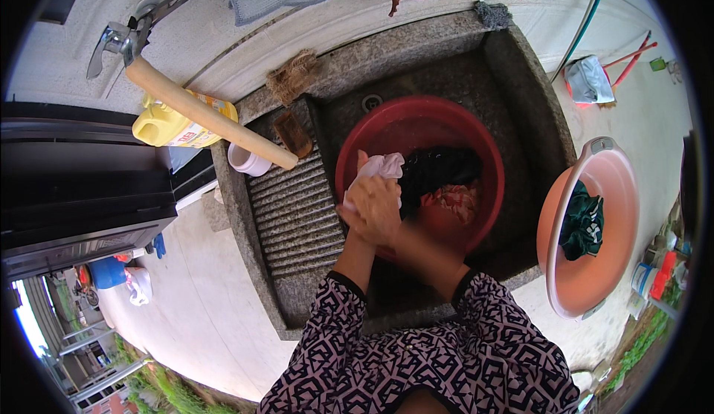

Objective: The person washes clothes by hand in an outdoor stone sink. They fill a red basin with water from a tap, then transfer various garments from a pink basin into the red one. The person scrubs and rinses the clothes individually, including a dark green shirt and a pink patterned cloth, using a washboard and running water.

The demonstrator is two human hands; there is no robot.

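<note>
A pale pink wet cloth point(384, 166) is bunched between my two hands, over the left side of a red plastic basin point(341, 152). My right hand point(378, 201) lies on top and presses the cloth. Under it is my left hand point(355, 223), mostly hidden, with a fingertip showing beyond the cloth. Dark clothing point(443, 167) and a red-and-white patterned cloth point(453, 199) lie in the basin. The basin sits in a stone laundry sink point(521, 135), beside its ridged washboard point(301, 219). My right forearm is blurred.
A wooden-coloured tube point(212, 116) hangs from the tap point(116, 39) over the washboard. A brown scrubbing brush point(293, 134), a white tub point(249, 160) and a yellow detergent jug point(167, 124) stand nearby. At right, a peach basin point(613, 247) holds a dark green garment point(581, 221).
</note>
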